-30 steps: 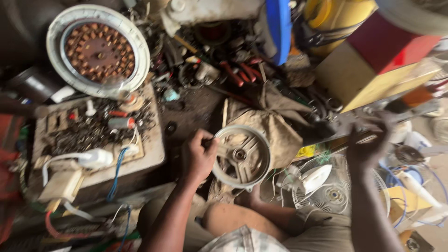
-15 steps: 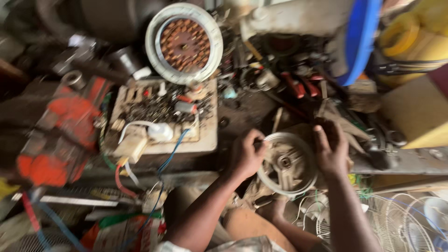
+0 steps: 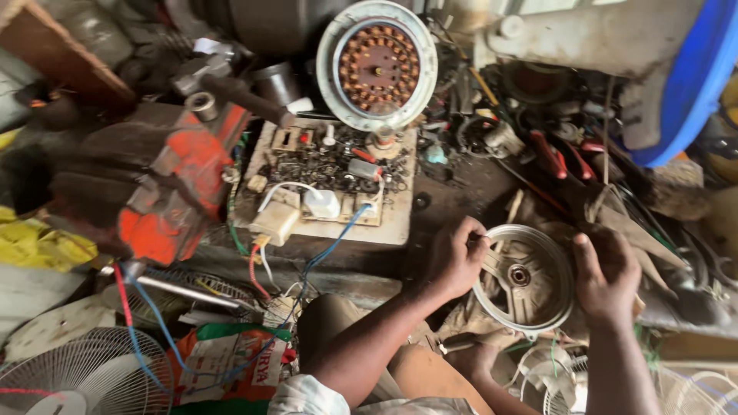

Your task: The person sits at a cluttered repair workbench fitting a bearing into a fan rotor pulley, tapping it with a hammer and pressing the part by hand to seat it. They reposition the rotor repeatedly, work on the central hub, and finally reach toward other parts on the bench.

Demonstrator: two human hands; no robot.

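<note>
Our left hand (image 3: 455,257) grips the round grey metal motor housing (image 3: 524,277) at its nine o'clock rim; our right hand (image 3: 607,273) clasps three o'clock. The housing rests on the cluttered workbench (image 3: 461,184). We keep both grips level and opposed.

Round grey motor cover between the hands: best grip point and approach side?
Grip the motor cover by its raised outer rim, at opposite sides, coming down from above. It lies roughly flat with the open, ribbed face up, so the rim is the only clear edge; the hub sits recessed. The left hand already pinches the left rim and the right hand cups the right.
</note>
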